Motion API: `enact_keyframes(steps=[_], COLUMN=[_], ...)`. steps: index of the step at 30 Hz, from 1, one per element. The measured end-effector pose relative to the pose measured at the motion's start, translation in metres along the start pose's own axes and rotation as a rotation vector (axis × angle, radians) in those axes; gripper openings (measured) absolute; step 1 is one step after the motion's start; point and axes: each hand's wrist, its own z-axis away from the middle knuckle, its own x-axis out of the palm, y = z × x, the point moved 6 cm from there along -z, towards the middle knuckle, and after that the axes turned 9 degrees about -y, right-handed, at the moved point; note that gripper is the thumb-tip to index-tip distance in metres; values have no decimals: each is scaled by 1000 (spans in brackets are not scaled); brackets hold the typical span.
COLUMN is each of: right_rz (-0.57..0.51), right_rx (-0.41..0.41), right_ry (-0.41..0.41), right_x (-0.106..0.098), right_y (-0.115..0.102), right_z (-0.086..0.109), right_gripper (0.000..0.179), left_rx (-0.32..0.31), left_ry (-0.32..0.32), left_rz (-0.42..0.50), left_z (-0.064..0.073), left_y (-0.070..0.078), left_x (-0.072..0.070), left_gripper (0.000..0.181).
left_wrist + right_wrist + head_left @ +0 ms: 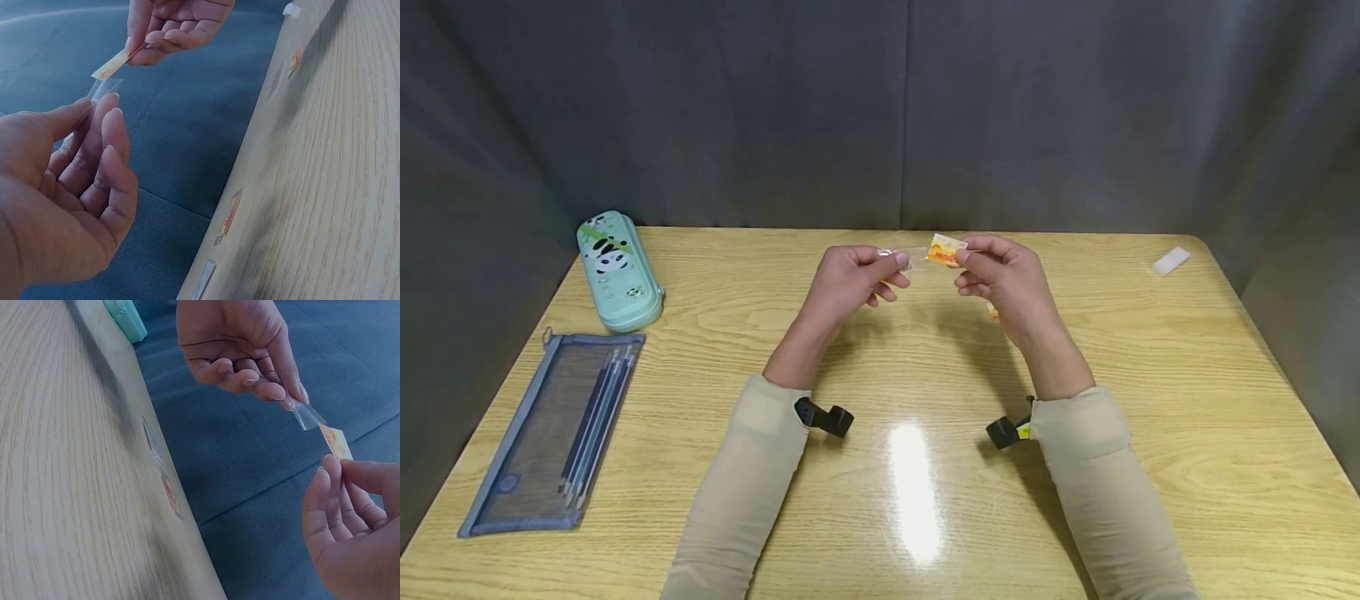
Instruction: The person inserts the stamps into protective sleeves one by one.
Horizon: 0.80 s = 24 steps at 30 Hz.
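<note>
In the head view, my left hand (857, 279) pinches a small clear plastic wrapper (913, 257) between thumb and fingertips, above the far part of the table. Facing it, my right hand (1003, 275) pinches a small yellow and orange printed paper piece (945, 249) by thumb and forefinger. The wrapper (309, 417) and the paper piece (337, 442) come edge to edge in the right wrist view. Another orange printed piece (992, 312) lies on the table, partly covered by my right hand.
A small white block (1171, 261) lies at the far right. To the left are a mint panda pencil case (617, 271) and a blue mesh zip pouch (527, 442) holding several pencils (597, 429). A dark curtain (880, 117) hangs behind the wooden table (715, 292).
</note>
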Motion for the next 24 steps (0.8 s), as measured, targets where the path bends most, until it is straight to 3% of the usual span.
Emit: enact_keyframes(steps=[13,24], right_rz=[-5,-27], right_rx=[14,10], right_ry=[-13,-37], right_x=[0,1], right_y=[0,-1], right_z=[-1,0], right_gripper=[10,9], left_rx=[9,26], left_ry=[10,47], left_rz=[2,55], left_z=[-1,1], left_y=[-1,2], left_x=[2,-1], left_gripper=[22,23])
